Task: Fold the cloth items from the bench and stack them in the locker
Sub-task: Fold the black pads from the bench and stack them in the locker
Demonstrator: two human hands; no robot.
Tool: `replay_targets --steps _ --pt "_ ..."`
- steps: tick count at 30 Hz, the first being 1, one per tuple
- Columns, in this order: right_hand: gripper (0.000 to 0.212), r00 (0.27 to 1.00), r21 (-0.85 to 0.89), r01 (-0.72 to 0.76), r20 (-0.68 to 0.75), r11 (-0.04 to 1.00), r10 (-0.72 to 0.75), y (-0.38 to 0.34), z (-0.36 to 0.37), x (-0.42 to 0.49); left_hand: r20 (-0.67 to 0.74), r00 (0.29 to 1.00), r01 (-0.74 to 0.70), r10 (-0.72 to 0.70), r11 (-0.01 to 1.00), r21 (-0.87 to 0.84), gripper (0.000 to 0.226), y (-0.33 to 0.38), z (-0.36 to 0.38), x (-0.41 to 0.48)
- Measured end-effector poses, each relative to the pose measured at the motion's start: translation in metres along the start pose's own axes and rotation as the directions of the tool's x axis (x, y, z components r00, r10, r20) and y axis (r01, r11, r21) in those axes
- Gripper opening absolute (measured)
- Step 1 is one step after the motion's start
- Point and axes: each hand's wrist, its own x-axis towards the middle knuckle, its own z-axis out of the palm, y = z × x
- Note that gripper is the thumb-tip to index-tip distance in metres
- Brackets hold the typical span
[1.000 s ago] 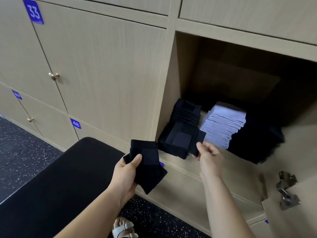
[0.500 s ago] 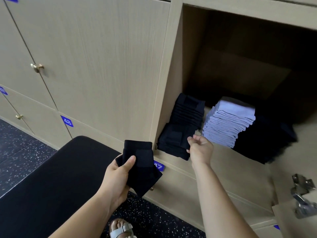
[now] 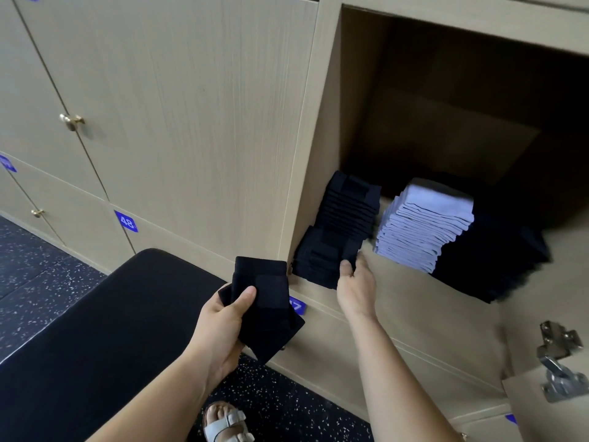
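- Head view, lower centre: left hand (image 3: 223, 317) grips a folded black cloth (image 3: 264, 301), thumb on top and fingers curled beneath, just past the end of the black tabletop (image 3: 95, 330).
- Centre: right hand (image 3: 355, 282) is at the front black stack (image 3: 322, 260) on the open locker (image 3: 414, 301) floor, thumb and fingers pinching its right corner.
- Behind that stands a taller black stack (image 3: 349, 205). Right of centre sits a lavender stack (image 3: 420, 224), then a dark pile (image 3: 497, 256).

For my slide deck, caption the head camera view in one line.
Left hand holds a folded black cloth; right hand touches the front black stack in the open locker.
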Motion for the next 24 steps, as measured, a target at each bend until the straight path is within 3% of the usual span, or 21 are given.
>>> replay_targets --steps 5,8,11,14,19,24 --pt "0.039 0.967 0.068 0.108 -0.240 0.992 -0.089 -0.022 -0.018 -0.045 0.008 1.000 -0.003 0.003 1.000 -0.014 0.020 0.006 0.001 -0.011" --pt "0.030 0.997 0.181 0.075 0.005 0.981 -0.078 -0.033 -0.013 -0.083 0.014 1.000 -0.013 0.013 1.000 -0.002 0.022 0.007 0.003 -0.022" --pt "0.024 0.965 0.190 0.041 0.248 0.981 -0.088 -0.038 -0.006 -0.107 0.032 0.999 -0.019 0.018 0.999 0.039 0.022 0.008 0.006 -0.038" --pt "0.029 0.968 0.198 0.075 0.220 0.977 -0.119 -0.044 -0.006 -0.124 0.046 0.999 -0.005 0.003 0.999 0.051 0.023 0.010 0.007 -0.054" --pt "0.011 0.980 0.280 0.098 0.139 0.955 -0.141 -0.055 -0.024 -0.145 0.038 0.999 0.032 -0.034 0.998 0.046 0.041 0.015 0.007 -0.076" --pt "0.004 0.995 0.441 -0.006 0.095 0.898 -0.040 -0.049 -0.057 -0.151 -0.062 0.998 0.006 -0.005 1.000 0.017 0.036 0.025 0.006 -0.089"
